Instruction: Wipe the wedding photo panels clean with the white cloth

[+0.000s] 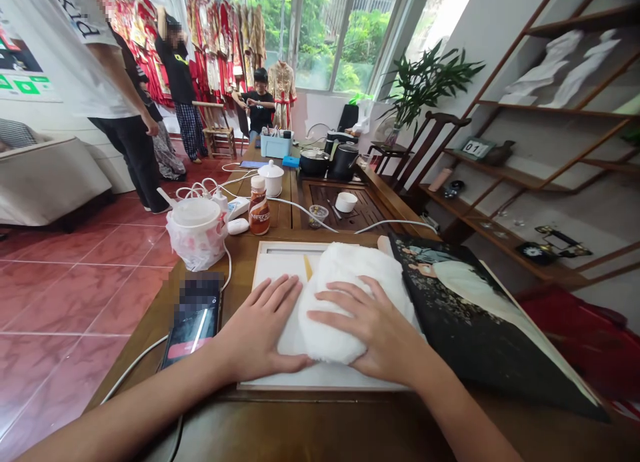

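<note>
A white fluffy wad of stuffing (333,342) lies on a shallow white tray or frame (270,384) with a pale wooden rim, at the table's near edge. Spread across the top of the wad is my right hand (363,319), fingers apart and touching it. My left hand (267,322) lies flat on the white surface just left of the wad, its thumb reaching the wad's lower edge. Between that hand and the wad, a small yellow strip (307,267) shows. Whatever is beneath the wad is hidden.
Left of the tray lie a phone (195,322) and a bagged white tub (197,229). A Nescafe bottle (259,209) and a white lidded cup (271,180) stand behind. A large photo print (470,315) leans at right. Several people are beyond the table.
</note>
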### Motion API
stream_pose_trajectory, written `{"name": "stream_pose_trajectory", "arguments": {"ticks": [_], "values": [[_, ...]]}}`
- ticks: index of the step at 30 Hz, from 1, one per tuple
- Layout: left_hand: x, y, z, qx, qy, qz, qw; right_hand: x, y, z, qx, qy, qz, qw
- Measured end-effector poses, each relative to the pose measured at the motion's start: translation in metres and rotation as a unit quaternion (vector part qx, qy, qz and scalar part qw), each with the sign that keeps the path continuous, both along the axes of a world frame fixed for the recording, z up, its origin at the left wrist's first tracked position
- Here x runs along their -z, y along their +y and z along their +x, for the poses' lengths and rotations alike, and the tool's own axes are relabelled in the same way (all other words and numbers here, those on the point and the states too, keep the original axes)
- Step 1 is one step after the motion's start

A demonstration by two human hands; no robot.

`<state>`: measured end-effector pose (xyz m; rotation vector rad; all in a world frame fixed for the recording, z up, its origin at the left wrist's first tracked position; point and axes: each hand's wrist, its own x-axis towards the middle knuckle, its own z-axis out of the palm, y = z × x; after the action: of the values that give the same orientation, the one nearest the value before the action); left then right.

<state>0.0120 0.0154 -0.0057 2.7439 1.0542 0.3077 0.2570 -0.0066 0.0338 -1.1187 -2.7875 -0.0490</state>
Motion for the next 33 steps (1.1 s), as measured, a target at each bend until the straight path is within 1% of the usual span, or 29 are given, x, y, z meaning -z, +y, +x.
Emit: {"name": "stream_pose_trajectory", "arguments": {"ticks": [3,5,7,11,13,15,19,22,26,31,33], "values": [[0.0,-0.001,-0.001,-0.004,-0.01,-0.002,1.0,0.0,0.007,0.012,0.074,0.014,0.018,0.997],[-0.001,-0.001,-0.001,-0.005,-0.014,-0.002,1.0,0.001,0.009,0.018,0.102,0.02,0.028,0.994],[-0.001,-0.001,-0.001,-0.003,-0.014,0.0,1.0,0.002,0.007,0.015,0.092,0.021,0.024,0.995],[0.0,0.0,0.0,0.002,-0.007,0.005,1.0,0.003,-0.002,-0.001,0.014,0.011,-0.001,1.0],[0.001,0.0,0.0,0.003,-0.007,0.008,1.0,0.002,-0.005,-0.005,-0.003,0.009,-0.008,1.0],[0.001,0.0,0.0,0.002,-0.015,0.01,1.0,-0.001,-0.004,-0.003,0.008,0.012,-0.007,1.0],[0.002,-0.001,-0.001,0.001,-0.027,0.012,1.0,-0.004,0.002,0.013,0.056,0.015,0.018,0.998],[0.002,-0.001,-0.001,-0.001,-0.021,0.008,1.0,-0.004,0.007,0.02,0.071,0.009,0.026,0.997],[0.001,0.0,-0.001,-0.001,-0.016,0.004,1.0,-0.002,0.007,0.016,0.057,0.005,0.009,0.998],[0.0,-0.001,-0.001,-0.001,-0.011,0.004,1.0,-0.003,-0.001,0.002,0.009,0.005,-0.02,1.0],[0.0,-0.001,-0.001,-0.001,-0.01,0.005,1.0,-0.003,-0.001,0.002,-0.01,0.006,-0.024,1.0]]}}
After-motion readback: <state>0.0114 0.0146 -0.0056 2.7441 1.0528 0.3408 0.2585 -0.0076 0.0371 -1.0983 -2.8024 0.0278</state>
